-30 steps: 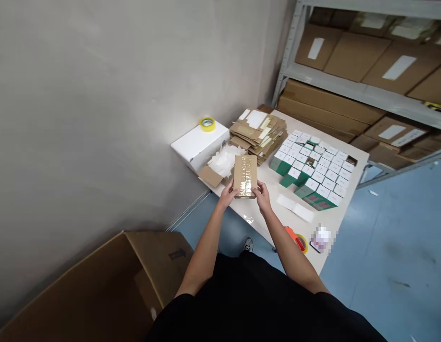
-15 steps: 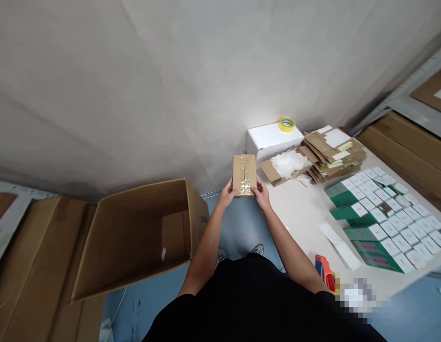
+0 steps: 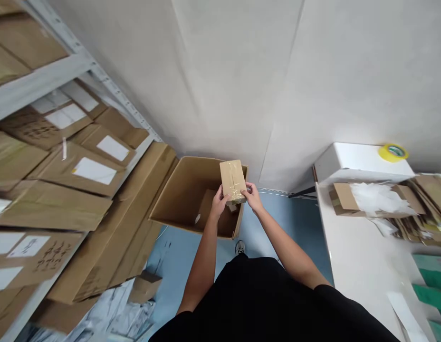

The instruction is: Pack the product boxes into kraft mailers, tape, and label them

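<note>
Holding the small taped box (image 3: 233, 178) in both hands, we had its seamed face toward us. Left hand (image 3: 218, 204) pinched the near left corner, right hand (image 3: 253, 195) the near right; thumbs on the front, other fingers mostly hidden. Box leaned a bit, far end leftward.

Change: a second earlier we had it by the table edge. Since then we'd turned left, same two-handed grip, and it now lined up over the mouth of the big carton (image 3: 199, 172). For the work in hand: sideways carry looked done, release not yet. Couldn't tell how high it sat over the rim.

Edges: carton's right side ran just below the right hand, so that side looked tight. More room left of the left hand, where the mouth stretched away; a brown cardboard piece (image 3: 205, 206) showed inside, just left of that hand, box or flap unclear. Near rim passed behind the left wrist. Past both hands: far rim, then grey wall (image 3: 238, 95).

Farther left of the left hand: long cartons (image 3: 135, 204), then rack (image 3: 45, 80). Right of the right hand: blue floor (image 3: 273, 228) with swing room, then table (image 3: 352, 266), well apart, carrying a white box (image 3: 366, 156) and yellow tape roll (image 3: 386, 153).
</note>
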Demonstrator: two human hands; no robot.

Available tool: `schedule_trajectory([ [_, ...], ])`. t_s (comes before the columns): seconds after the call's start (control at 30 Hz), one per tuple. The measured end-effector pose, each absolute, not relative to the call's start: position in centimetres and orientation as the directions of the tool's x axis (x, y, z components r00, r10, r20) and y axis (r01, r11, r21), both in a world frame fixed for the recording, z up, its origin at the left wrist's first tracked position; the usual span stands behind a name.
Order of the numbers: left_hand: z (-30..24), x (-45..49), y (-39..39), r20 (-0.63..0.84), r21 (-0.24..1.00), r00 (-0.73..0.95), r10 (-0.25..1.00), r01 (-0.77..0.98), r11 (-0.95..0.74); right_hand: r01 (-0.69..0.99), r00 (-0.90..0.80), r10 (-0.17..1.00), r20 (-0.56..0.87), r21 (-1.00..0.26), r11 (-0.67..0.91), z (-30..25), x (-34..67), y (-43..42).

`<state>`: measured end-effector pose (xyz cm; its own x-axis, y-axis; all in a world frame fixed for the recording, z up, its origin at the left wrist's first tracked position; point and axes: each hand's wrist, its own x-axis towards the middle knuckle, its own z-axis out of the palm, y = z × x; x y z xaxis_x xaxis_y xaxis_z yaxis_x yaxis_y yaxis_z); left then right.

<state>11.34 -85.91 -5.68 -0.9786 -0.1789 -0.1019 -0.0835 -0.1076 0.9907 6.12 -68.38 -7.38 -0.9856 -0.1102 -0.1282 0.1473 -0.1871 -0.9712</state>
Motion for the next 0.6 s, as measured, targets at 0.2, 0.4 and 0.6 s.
schedule_trajectory([
  [0.2, -7.6, 14.4, -93.4, -0.307, 0.935, -0.871, -0.384, -0.352, 0.05, 0.135, -0.987, -0.1, -0.127, -0.988, -0.08, -9.5, 6.8, -75.4],
  [0.4, -7.8, 14.3, -95.6, -0.147, 0.931, -0.851, -0.504, -0.291, 0.22, 0.076, -0.996, -0.038, -0.075, -0.997, -0.019, -9.5, 7.0, -74.9],
  [0.6, -4.8, 10.2, -90.9, 0.005, 0.972, -0.924, -0.382, -0.084, 0.218, -0.006, -0.99, 0.139, 0.005, -1.0, -0.002, -6.5, 7.1, -68.7],
])
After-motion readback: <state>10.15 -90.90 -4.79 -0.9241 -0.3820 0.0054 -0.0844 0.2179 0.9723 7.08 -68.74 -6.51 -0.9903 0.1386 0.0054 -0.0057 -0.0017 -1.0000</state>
